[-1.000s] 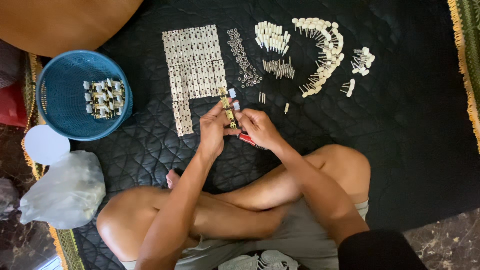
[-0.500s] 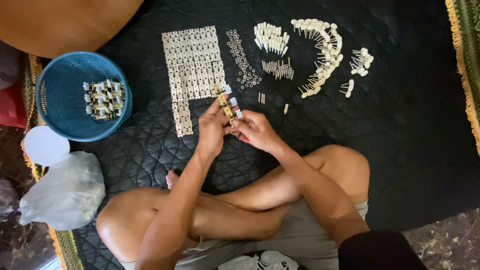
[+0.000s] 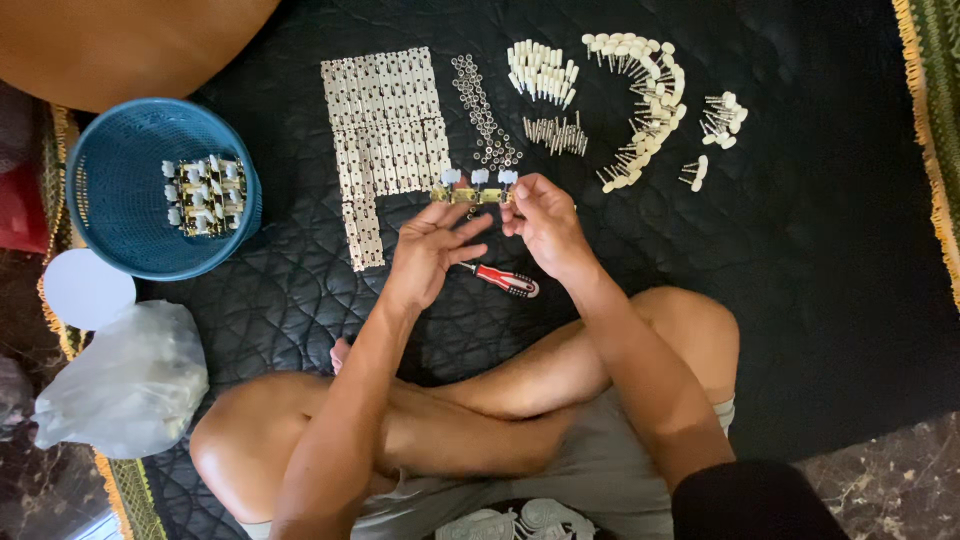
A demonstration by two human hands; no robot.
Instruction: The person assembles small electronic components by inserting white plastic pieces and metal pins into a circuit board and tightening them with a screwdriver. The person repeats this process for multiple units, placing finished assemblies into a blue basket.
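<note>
Head view shows a seated person holding a brass strip with three white knobs [image 3: 474, 187] above the black quilted mat [image 3: 820, 260]. The right hand [image 3: 541, 222] has its grip clamped on the strip's right end; the left hand [image 3: 432, 243] has its fingers spread, only the tips at the strip's left end. Held firmly at one end alone, the strip could tip or slip free and fall onto the red-handled screwdriver [image 3: 503, 280] or scatter the row of small rings [image 3: 484, 115] just beyond.
</note>
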